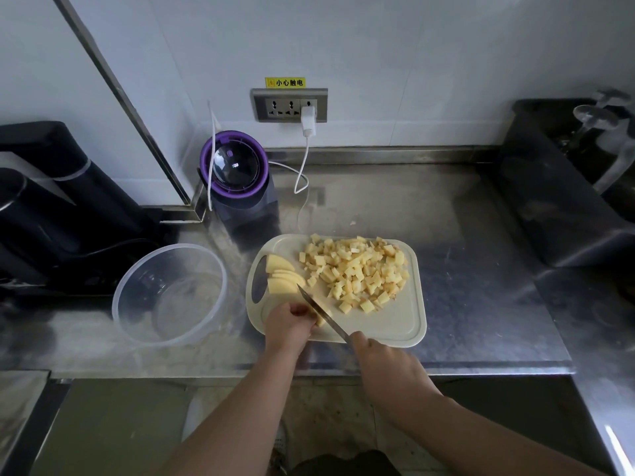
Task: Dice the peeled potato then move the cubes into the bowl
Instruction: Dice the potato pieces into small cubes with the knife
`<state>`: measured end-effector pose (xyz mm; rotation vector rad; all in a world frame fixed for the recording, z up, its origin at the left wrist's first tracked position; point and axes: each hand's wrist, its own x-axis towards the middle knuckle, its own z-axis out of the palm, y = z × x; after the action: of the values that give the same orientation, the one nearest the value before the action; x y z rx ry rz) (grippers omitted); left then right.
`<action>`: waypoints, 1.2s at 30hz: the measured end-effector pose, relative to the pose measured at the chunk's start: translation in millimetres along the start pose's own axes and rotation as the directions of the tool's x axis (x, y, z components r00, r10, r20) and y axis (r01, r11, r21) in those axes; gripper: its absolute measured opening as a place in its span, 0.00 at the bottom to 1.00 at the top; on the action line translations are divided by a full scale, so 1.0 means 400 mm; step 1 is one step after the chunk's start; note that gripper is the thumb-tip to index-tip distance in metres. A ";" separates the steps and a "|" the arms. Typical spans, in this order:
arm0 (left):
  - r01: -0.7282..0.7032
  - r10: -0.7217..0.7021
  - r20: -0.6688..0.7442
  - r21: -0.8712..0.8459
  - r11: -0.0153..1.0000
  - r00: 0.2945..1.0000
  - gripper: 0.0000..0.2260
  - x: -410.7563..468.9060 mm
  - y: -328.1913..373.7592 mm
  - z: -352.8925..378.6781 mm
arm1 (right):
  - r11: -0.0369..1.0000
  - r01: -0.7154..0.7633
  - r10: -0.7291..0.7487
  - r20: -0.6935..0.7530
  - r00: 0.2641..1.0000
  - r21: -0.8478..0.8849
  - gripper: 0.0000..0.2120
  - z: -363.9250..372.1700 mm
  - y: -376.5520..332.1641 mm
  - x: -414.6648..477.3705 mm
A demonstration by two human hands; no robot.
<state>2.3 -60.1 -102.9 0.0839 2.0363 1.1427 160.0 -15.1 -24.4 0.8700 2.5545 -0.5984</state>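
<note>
- One cutting board (395,326) bears one heap of potato cubes (357,269), too many to count, far right; one fan of potato slices (282,279) at its left end.
- Left hand (290,321) curls over a potato piece (321,320) at the board's near edge; right hand (385,365) grips one knife (323,312).
- One clear bowl (118,314) sits just left of the board.

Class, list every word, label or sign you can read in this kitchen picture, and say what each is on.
"小心触电": yellow sticker just above the socket plate.
Tiny light marks on the clear lid of the purple appliance: too small to read.
No other writing shows.
</note>
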 end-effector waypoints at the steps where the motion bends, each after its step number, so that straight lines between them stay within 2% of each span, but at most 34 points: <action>1: 0.000 0.000 -0.002 0.008 1.000 1.000 0.11 0.001 -0.002 0.002 | 1.000 -0.004 0.004 0.003 1.000 -0.008 0.20 0.002 -0.001 0.002; 5: 0.007 -0.006 -0.002 0.055 0.998 1.000 0.04 0.010 -0.004 0.005 | 1.000 0.003 -0.003 0.014 1.000 -0.011 0.20 0.009 -0.003 0.012; 17: -0.021 0.024 -0.021 0.102 0.995 1.000 0.08 -0.002 0.004 -0.002 | 0.997 -0.022 0.017 0.063 0.998 0.077 0.20 -0.013 0.011 -0.016; 21: -0.070 0.063 0.046 0.158 0.985 0.997 0.05 0.005 0.000 -0.011 | 0.998 -0.015 0.014 0.021 1.000 0.061 0.20 -0.031 0.031 -0.047; 23: -0.134 0.118 0.081 0.249 0.959 0.990 0.04 0.001 0.009 -0.025 | 0.998 -0.030 0.031 -0.013 0.999 0.054 0.21 -0.047 0.042 -0.043; 24: -0.218 0.202 0.081 0.356 0.909 0.976 0.05 0.005 0.017 -0.035 | 0.998 -0.044 0.046 -0.024 0.999 0.054 0.22 -0.057 0.049 -0.039; 25: -0.315 0.308 0.098 0.488 0.814 0.946 0.07 0.004 0.029 -0.048 | 0.996 -0.062 0.064 -0.032 0.997 0.058 0.22 -0.066 0.054 -0.036; 27: -0.495 0.470 0.253 0.701 0.513 0.846 0.14 -0.004 0.064 -0.067 | 0.993 -0.090 0.094 -0.049 0.994 0.075 0.23 -0.082 0.066 -0.033; 29: -0.625 0.468 0.499 0.765 0.158 0.729 0.22 -0.001 0.095 -0.071 | 0.989 -0.115 0.122 -0.070 0.990 0.092 0.23 -0.092 0.078 -0.031; 31: -0.674 0.391 0.655 0.731 -0.109 0.647 0.23 0.008 0.121 -0.065 | 0.985 -0.133 0.142 -0.082 0.986 0.107 0.22 -0.093 0.088 -0.029; 33: -0.672 0.326 0.722 0.689 -0.269 0.610 0.22 0.021 0.139 -0.056 | 0.986 -0.133 0.142 -0.084 0.986 0.104 0.21 -0.089 0.092 -0.026; 36: -0.659 0.243 0.767 0.637 -0.401 0.594 0.17 0.030 0.154 -0.043 | 0.987 -0.132 0.138 -0.063 0.988 0.096 0.22 -0.085 0.095 -0.026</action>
<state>-35.7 -30.6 -59.0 2.0814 1.9920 -0.5214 184.9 24.5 -1.3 1.1038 2.5203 -0.6593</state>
